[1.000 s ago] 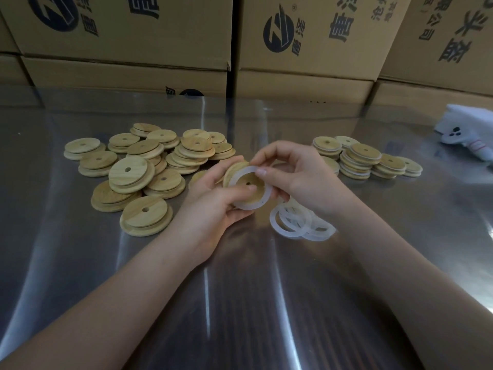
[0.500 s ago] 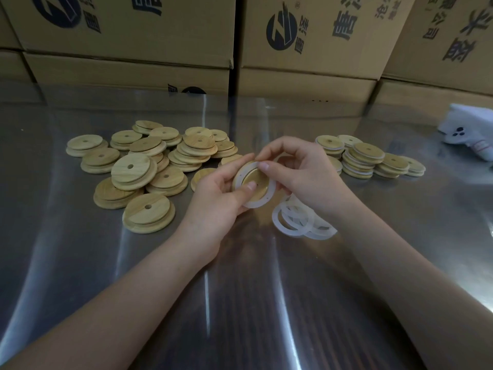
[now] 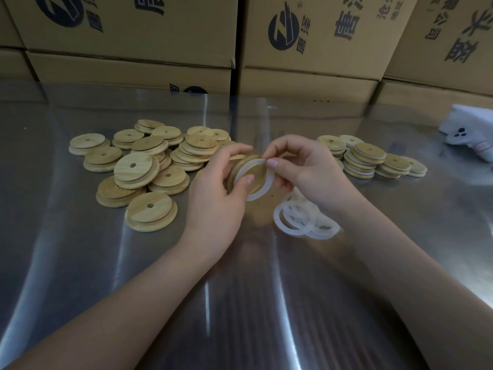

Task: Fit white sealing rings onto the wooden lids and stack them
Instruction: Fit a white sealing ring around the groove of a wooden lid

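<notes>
**Lid And Ring In Two Hands**

Gripped in the left hand point(image 3: 213, 193), fingers curled round its edge: one wooden lid point(image 3: 256, 174), tilted, up off the table point(image 3: 80, 263). Pinched against the lid by the right hand point(image 3: 306, 169), thumb and finger at the top: a white ring point(image 3: 262, 189), partly round the lid's face, lower side sticking out past it. Just under the right hand, a small heap of loose rings point(image 3: 301, 220). To the left, a pile of plain lids point(image 3: 138, 169). To the right, short stacks of lids with rings point(image 3: 368, 158). Behind, brown boxes point(image 3: 320, 70) printed with a dark round logo and big Chinese words, not easy to read.
</notes>
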Demonstrator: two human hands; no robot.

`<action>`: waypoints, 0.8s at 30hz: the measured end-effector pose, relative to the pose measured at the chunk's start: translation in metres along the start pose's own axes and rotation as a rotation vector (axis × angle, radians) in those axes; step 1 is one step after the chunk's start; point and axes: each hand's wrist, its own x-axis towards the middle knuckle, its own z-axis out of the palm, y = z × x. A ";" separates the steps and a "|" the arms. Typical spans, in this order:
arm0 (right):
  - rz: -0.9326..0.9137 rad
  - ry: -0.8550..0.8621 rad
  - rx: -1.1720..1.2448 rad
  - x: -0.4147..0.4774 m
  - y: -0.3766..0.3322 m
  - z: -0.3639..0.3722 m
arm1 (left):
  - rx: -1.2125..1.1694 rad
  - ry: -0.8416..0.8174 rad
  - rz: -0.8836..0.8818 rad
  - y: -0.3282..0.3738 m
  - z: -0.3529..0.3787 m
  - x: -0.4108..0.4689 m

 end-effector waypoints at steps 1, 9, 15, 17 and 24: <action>0.004 0.000 0.006 0.000 0.000 0.000 | 0.018 0.013 0.027 0.000 0.000 0.000; 0.018 0.022 0.035 0.001 0.002 0.000 | 0.087 0.011 0.113 -0.003 0.000 0.000; 0.009 0.034 0.011 0.001 0.001 0.000 | 0.090 0.029 0.141 -0.002 0.000 0.000; 0.006 0.036 -0.002 0.001 0.000 0.001 | 0.091 0.042 0.139 -0.002 0.001 0.000; -0.021 0.034 0.003 -0.001 -0.005 0.001 | 0.016 0.103 0.068 -0.004 0.003 -0.001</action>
